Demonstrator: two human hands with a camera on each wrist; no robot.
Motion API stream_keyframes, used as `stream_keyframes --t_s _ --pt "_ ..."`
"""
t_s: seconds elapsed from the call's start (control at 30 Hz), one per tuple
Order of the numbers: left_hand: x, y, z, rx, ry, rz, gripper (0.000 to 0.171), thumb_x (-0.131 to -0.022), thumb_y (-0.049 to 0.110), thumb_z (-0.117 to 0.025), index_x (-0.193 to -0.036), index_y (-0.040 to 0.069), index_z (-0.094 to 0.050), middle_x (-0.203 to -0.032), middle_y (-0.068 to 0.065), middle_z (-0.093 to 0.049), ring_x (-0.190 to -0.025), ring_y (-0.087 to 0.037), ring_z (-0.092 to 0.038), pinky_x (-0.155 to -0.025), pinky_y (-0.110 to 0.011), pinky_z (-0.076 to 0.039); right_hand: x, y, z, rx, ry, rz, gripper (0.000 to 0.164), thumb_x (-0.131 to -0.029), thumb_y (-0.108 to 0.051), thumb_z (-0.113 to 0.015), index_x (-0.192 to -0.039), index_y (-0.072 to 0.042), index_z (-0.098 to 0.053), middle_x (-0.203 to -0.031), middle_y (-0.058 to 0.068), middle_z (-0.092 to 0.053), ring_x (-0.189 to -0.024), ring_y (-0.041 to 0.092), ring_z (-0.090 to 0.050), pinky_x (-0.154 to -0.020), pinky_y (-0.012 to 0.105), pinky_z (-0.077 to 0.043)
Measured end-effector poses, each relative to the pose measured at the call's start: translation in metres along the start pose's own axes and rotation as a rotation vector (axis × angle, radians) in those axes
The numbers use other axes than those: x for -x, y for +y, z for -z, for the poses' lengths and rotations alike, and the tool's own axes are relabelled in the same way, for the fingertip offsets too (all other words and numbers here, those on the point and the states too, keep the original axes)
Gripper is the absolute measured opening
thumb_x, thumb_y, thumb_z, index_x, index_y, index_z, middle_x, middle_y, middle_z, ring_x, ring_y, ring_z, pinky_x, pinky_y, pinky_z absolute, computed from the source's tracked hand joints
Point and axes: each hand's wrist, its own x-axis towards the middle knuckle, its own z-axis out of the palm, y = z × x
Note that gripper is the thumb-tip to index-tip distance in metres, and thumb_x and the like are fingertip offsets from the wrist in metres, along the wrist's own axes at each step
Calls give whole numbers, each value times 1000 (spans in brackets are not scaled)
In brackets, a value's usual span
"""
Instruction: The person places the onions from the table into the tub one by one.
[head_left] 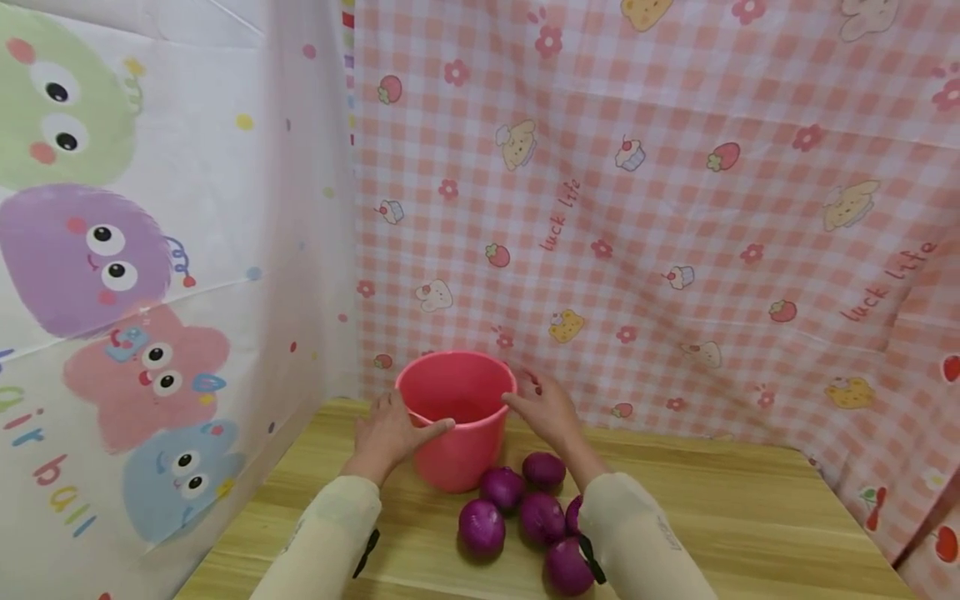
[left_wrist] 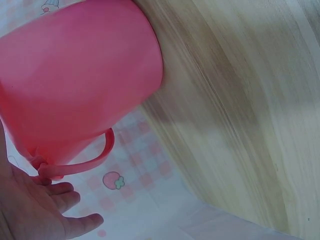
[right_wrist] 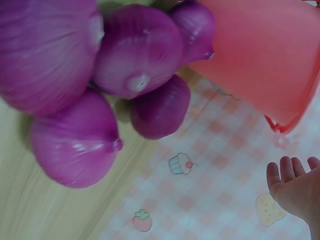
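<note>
A pink plastic bucket point(head_left: 457, 458) stands upright on the table, its inside bare as far as I can see. My left hand point(head_left: 386, 437) is at its left rim, thumb lying along the front edge. In the left wrist view those fingers stretch out beside the bucket's handle point(left_wrist: 90, 162). At the right rim is my right hand point(head_left: 551, 417), its thumb tip close to the edge; contact is hard to tell. The right wrist view shows its fingers point(right_wrist: 287, 170) loosely extended. Several red onions point(head_left: 542, 518) lie in front of the bucket, one partly hidden by the right sleeve.
The wood-grain table point(head_left: 720, 500) extends to the right of the onions. Behind it hangs a pink checked cloth point(head_left: 645, 217), close to the bucket's back. A white cloth with cartoon figures point(head_left: 300, 208) hangs along the left side.
</note>
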Motion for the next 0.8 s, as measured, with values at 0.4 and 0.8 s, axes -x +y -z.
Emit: stream_keyframes --t_s 0.4,0.8 --pt "0 0 2 -1 -8 3 126 -71 85 -60 -150 -8 -23 -144 -26 -41 -132 -42 -39 -104 -72 -28 10 26 20 53 14 -24 77 -88 -46 -71 -146 -4 -46 -143 23 -49 -129 41 -49 -99 54 -47" --pt "3 1 3 6 -13 -3 124 -73 83 -60 -150 -7 -23 -143 -26 -43 -130 -42 -41 -102 -71 -31 24 57 29 35 -1 -20 72 -90 -42 -70 -143 2 -48 -142 26 -50 -127 44 -50 -100 54 -45"
